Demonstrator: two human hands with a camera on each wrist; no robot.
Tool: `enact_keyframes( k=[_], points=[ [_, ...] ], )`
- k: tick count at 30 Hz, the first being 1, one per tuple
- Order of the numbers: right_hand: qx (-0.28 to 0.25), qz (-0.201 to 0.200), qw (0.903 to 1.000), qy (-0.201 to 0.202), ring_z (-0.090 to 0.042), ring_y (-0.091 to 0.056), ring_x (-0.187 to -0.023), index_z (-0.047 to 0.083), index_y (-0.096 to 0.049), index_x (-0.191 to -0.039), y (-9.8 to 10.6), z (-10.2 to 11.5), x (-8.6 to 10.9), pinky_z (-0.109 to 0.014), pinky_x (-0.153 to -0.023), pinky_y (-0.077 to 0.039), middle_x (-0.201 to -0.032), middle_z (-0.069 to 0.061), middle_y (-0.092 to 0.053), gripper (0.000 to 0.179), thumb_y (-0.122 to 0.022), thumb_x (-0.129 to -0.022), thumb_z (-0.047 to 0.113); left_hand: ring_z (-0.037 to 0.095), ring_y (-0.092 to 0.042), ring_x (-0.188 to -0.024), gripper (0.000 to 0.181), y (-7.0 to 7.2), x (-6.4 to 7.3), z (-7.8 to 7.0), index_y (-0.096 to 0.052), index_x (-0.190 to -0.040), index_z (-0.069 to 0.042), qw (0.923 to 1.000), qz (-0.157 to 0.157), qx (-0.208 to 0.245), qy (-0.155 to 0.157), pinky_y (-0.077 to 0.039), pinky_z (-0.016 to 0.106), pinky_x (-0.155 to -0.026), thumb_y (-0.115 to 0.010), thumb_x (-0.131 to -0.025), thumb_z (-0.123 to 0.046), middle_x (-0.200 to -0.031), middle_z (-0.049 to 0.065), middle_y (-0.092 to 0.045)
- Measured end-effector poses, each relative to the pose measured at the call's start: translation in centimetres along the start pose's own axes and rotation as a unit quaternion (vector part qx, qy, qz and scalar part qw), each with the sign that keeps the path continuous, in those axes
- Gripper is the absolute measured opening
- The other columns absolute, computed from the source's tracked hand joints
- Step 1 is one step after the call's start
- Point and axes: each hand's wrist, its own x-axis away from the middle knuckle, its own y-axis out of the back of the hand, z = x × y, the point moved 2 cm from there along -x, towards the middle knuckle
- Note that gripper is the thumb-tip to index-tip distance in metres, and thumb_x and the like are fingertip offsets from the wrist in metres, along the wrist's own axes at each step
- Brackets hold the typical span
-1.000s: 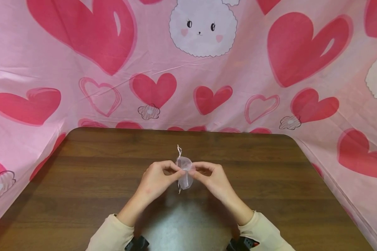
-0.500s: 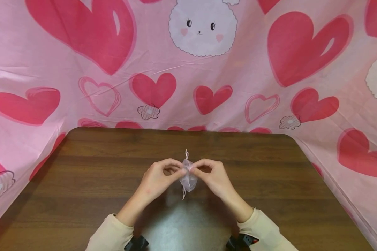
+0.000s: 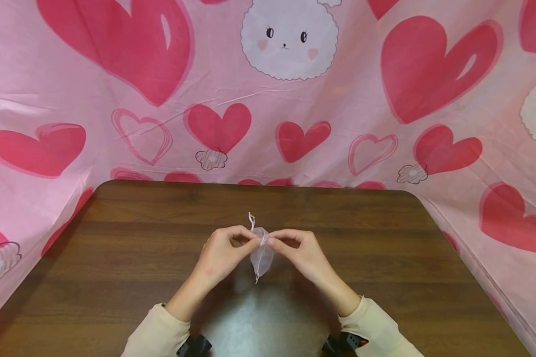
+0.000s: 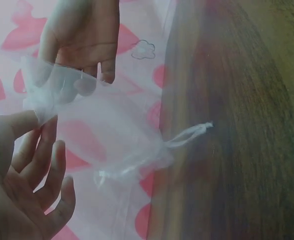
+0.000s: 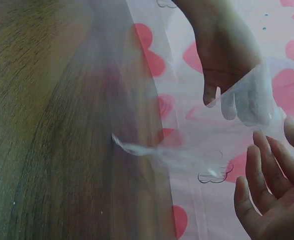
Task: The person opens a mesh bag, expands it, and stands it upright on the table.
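A small sheer white drawstring pouch [image 3: 262, 260] hangs between both hands above the table. My left hand [image 3: 225, 250] pinches one side of it with thumb and forefinger; my right hand [image 3: 301, 250] pinches the opposite side, the fingertips of the two nearly meeting. In the left wrist view the see-through mesh [image 4: 112, 132] spreads between the hands, and a looped white cord [image 4: 189, 134] sticks out from it. The right wrist view shows the cord [image 5: 132, 148] trailing from the pouch too. The other fingers of each hand are loosely bent and clear of the fabric.
The brown wooden table [image 3: 138, 277] extends around the hands. Behind it and along its sides hangs a pink cloth [image 3: 259, 104] printed with red hearts. A dark wrist device [image 3: 195, 345] sits at each cream sleeve [image 3: 158, 331].
The pouch swings and turns between the fingers, first shifting right and then back left with its cords. Both hands stay almost in place and keep pinching it.
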Motion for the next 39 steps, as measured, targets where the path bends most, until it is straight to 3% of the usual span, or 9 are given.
enact_keyframes(
  k=[10, 18, 25, 34, 39],
  points=[
    [0.014, -0.049, 0.9987, -0.001, -0.016, -0.066, -0.081, 0.006, -0.078, -0.09, 0.29, 0.04, -0.1, -0.026, -0.07, -0.051, -0.087, -0.002, -0.074, 0.012, -0.08, -0.085, 0.017, 0.011, -0.067, -0.074, 0.006, 0.15, 0.06, -0.07, -0.076, -0.085, -0.022, 0.9999, 0.007, 0.01, -0.003, -0.05, 0.033, -0.069, -0.08, -0.084, -0.026, -0.08, -0.012, -0.072],
    [-0.006, -0.06, 0.9981, -0.015, -0.013, -0.065, -0.071, 0.002, -0.073, -0.085, 0.37, -0.09, -0.16, -0.025, -0.065, -0.051, -0.082, -0.005, -0.07, 0.015, -0.082, -0.081, 0.013, 0.013, -0.067, -0.076, 0.007, 0.2, 0.13, -0.06, -0.078, -0.095, -0.025, 0.9999, 0.012, 0.007, -0.01, -0.05, 0.032, -0.066, -0.075, -0.089, -0.022, -0.085, -0.011, -0.073],
    [-0.016, -0.049, 0.9987, -0.007, -0.013, -0.066, -0.075, 0.001, -0.074, -0.088, 0.04, -0.22, -0.21, -0.026, -0.068, -0.052, -0.086, -0.007, -0.071, 0.012, -0.08, -0.083, 0.01, 0.013, -0.063, -0.075, 0.013, 0.18, 0.25, -0.18, -0.077, -0.097, -0.03, 0.9997, 0.019, -0.012, 0.001, -0.048, 0.033, -0.066, -0.078, -0.086, -0.037, -0.083, -0.012, -0.07],
    [-0.007, -0.002, 1.0, 0.006, -0.016, -0.069, -0.088, 0.002, -0.075, -0.106, -0.43, 0.01, 0.18, -0.028, -0.076, -0.054, -0.103, -0.009, -0.074, 0.019, -0.073, -0.091, 0.014, 0.009, -0.06, -0.067, 0.005, 0.29, 0.12, -0.15, -0.077, -0.084, -0.031, 0.9986, -0.03, -0.041, -0.013, -0.044, 0.033, -0.061, -0.082, -0.082, -0.031, -0.072, -0.013, -0.067],
    [0.019, -0.015, 0.9997, 0.003, -0.017, -0.068, -0.088, 0.003, -0.077, -0.101, -0.43, 0.18, 0.37, -0.026, -0.073, -0.052, -0.099, -0.008, -0.075, 0.018, -0.075, -0.089, 0.017, 0.008, -0.062, -0.069, 0.009, 0.28, 0.12, -0.19, -0.074, -0.081, -0.03, 0.9976, -0.044, -0.048, -0.021, -0.044, 0.035, -0.064, -0.083, -0.081, -0.029, -0.073, -0.016, -0.067]
  ],
)
